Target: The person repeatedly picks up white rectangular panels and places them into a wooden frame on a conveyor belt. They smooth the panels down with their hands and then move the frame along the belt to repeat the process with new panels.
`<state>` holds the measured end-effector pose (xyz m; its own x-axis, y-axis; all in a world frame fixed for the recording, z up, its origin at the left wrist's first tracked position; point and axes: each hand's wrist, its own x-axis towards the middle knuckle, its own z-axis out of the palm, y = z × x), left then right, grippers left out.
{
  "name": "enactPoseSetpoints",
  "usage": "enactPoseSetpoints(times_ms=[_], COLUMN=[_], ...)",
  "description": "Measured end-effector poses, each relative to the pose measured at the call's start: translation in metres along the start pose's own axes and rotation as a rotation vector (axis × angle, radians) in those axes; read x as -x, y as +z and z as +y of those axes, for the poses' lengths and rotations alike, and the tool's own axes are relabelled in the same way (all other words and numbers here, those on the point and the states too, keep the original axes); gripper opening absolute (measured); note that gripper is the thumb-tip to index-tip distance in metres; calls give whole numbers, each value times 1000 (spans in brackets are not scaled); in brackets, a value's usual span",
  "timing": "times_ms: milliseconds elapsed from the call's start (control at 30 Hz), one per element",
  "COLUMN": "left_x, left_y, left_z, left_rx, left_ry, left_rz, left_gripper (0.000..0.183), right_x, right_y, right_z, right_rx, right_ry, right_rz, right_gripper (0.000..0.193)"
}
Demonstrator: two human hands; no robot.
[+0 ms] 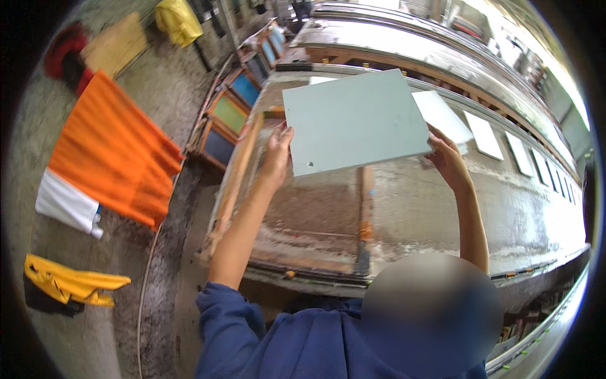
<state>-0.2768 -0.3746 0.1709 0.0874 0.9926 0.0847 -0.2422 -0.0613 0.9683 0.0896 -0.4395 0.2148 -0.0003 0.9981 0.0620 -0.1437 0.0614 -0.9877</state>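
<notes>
Raised above the long table [435, 218] is a flat, pale grey-green rectangular panel [353, 120], tilted slightly with its right side higher. A small round hole shows near its lower left corner. My left hand [278, 151] grips the panel's left edge, fingers partly behind it. At the opposite edge, my right hand [447, 158] is closed on the lower right corner. Below the panel, a wooden frame [240, 167] lies on the table's left end, partly hidden by the panel. Just beyond my right hand rest white panels [445, 119], overlapping each other.
Several white panels [485, 136] lie spaced along the table's far side. Framed screens with coloured mesh [230, 112] lean at the table's left end. Orange cloth [117, 155], white cloth [66, 202] and yellow cloth [76, 281] are to the left. Another long table [379, 39] stands behind.
</notes>
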Motion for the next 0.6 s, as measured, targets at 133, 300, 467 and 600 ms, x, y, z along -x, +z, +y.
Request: enactPoseSetpoints(times_ms=[133,300,467,600], left_x=[33,72,78,90], left_y=[-58,-99,-158,-187], left_z=[-13,2,-26,-27], left_rx=[-27,34,-55,-604], left_ry=[73,-136,123,271], left_rz=[184,100,239,266], left_gripper=[49,72,67,45], right_x=[-43,-74,-84,-89], right_y=[110,174,194,173], right_z=[38,78,108,138], right_rx=[-435,-183,55,179], right_ry=[84,-59,-47,1], right_rz=[131,415,384,267], right_gripper=[51,48,39,37])
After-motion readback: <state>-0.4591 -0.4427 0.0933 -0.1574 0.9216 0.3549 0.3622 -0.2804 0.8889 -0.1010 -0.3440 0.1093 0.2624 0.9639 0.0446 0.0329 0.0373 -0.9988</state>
